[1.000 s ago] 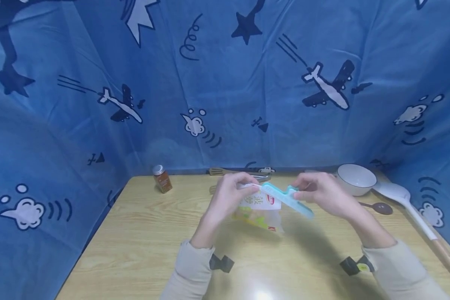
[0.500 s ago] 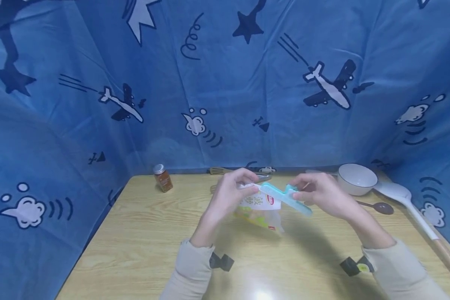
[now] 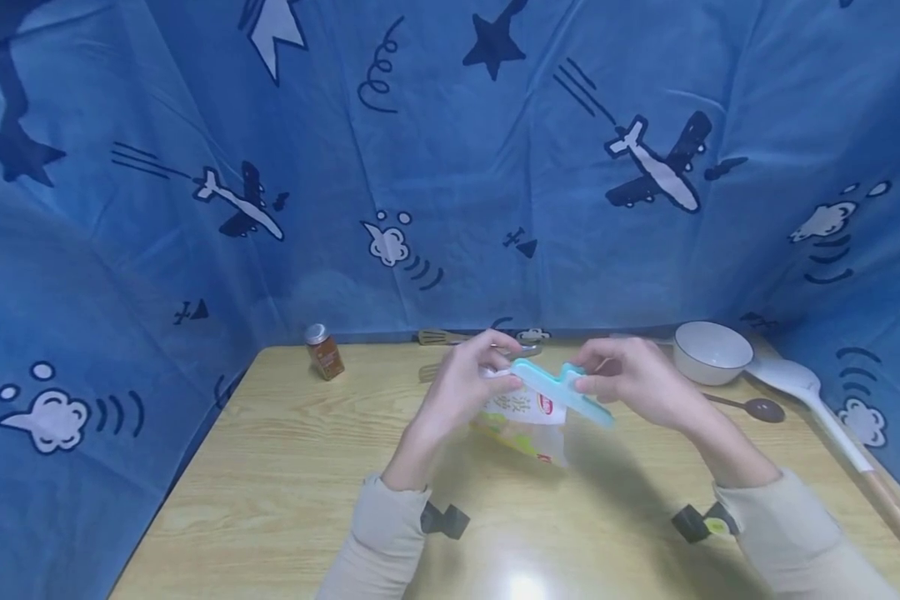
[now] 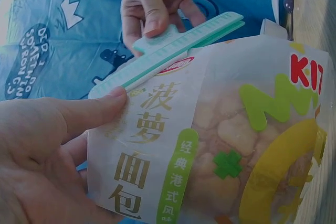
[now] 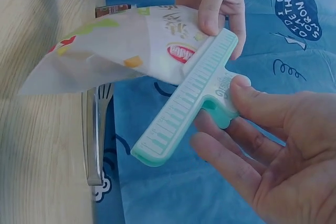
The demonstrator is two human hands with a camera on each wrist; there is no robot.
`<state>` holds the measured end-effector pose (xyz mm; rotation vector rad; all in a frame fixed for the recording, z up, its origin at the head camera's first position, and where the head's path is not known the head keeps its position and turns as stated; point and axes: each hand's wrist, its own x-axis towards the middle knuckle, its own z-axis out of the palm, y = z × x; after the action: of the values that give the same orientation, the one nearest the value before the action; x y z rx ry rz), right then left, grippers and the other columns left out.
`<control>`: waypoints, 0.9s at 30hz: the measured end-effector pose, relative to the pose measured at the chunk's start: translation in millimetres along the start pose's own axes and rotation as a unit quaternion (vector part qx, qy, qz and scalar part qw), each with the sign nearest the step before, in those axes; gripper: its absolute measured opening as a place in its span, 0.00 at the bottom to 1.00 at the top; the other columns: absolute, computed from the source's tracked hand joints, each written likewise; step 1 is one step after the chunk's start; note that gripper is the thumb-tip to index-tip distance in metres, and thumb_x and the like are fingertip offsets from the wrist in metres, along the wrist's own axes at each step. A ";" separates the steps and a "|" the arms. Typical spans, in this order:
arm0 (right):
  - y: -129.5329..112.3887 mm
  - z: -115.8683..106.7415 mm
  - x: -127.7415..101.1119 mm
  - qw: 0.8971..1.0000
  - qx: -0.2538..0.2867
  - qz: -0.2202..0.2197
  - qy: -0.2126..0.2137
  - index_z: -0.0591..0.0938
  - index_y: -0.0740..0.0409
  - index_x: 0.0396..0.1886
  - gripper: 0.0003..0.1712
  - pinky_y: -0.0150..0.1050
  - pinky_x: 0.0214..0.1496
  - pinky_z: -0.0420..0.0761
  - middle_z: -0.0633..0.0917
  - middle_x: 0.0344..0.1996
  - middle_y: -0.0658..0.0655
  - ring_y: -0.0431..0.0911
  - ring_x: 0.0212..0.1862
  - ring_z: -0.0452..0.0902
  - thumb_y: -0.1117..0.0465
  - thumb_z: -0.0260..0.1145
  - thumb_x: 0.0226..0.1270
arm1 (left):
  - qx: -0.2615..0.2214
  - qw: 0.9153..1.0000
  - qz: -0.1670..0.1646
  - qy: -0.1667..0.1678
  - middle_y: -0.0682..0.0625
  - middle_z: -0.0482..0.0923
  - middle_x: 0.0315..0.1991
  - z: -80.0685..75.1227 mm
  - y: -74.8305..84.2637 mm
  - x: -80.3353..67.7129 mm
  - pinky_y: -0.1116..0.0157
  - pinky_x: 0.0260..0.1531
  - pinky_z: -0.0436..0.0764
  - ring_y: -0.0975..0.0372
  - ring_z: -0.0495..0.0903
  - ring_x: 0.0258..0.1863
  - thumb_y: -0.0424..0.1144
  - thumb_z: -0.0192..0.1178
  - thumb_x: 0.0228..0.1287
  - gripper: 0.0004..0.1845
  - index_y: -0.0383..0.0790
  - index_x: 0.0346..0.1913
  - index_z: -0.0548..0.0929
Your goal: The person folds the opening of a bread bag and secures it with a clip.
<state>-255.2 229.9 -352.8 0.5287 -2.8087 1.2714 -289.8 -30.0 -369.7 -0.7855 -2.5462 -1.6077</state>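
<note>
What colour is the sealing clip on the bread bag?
The clip is pale teal or mint green with a ridged bar; the right wrist view shows it best.

- Snack bag (image 4: 210,145): cut off by the bottom and right edges in the left wrist view; top edge hidden inside the sealing clip (image 3: 562,390).
- Spice jar (image 3: 324,351): label too small to read.
- Metal utensil (image 3: 450,337) at the tabletop's far edge: partly hidden behind the left hand (image 3: 461,387).
- White ladle (image 3: 832,417): handle cut off by the right edge.
- Right hand (image 5: 278,145): cut off by the bottom and right edges in the right wrist view.
</note>
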 end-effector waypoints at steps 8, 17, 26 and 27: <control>-7.6 2.5 2.8 1.000 0.008 0.011 -0.001 0.88 0.57 0.51 0.13 0.47 0.45 0.91 0.90 0.41 0.58 0.51 0.48 0.90 0.60 0.74 0.70 | -0.002 1.000 0.001 -0.008 0.45 0.90 0.38 3.2 -0.4 -1.0 0.65 0.39 0.83 0.62 0.85 0.38 0.32 0.74 0.64 0.20 0.47 0.57 0.85; -9.2 9.1 5.2 0.999 -0.011 0.010 0.029 0.86 0.54 0.60 0.18 0.43 0.44 0.88 0.91 0.48 0.58 0.51 0.49 0.89 0.57 0.72 0.73 | -0.016 1.000 -0.001 0.009 0.45 0.90 0.46 5.6 -0.2 0.8 0.66 0.38 0.84 0.61 0.86 0.39 0.30 0.73 0.63 0.18 0.46 0.55 0.86; -2.4 23.7 2.5 0.996 0.076 -0.034 0.026 0.65 0.57 0.79 0.39 0.63 0.64 0.83 0.76 0.68 0.68 0.65 0.65 0.79 0.58 0.71 0.74 | -0.045 0.997 0.027 0.051 0.41 0.92 0.44 0.7 1.0 -0.4 0.66 0.38 0.85 0.58 0.88 0.38 0.29 0.75 0.60 0.18 0.41 0.53 0.86; 0.3 26.0 1.8 0.996 0.087 -0.027 0.022 0.64 0.57 0.79 0.40 0.64 0.66 0.81 0.74 0.69 0.69 0.66 0.66 0.77 0.58 0.71 0.74 | -0.046 0.997 0.024 0.054 0.41 0.92 0.45 0.4 1.6 -0.7 0.65 0.38 0.86 0.58 0.88 0.39 0.29 0.75 0.60 0.19 0.41 0.53 0.86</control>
<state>-253.8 210.5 -370.2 0.5698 -2.6446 1.5067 -288.4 -29.3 -368.7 -0.7399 -2.3759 -1.7140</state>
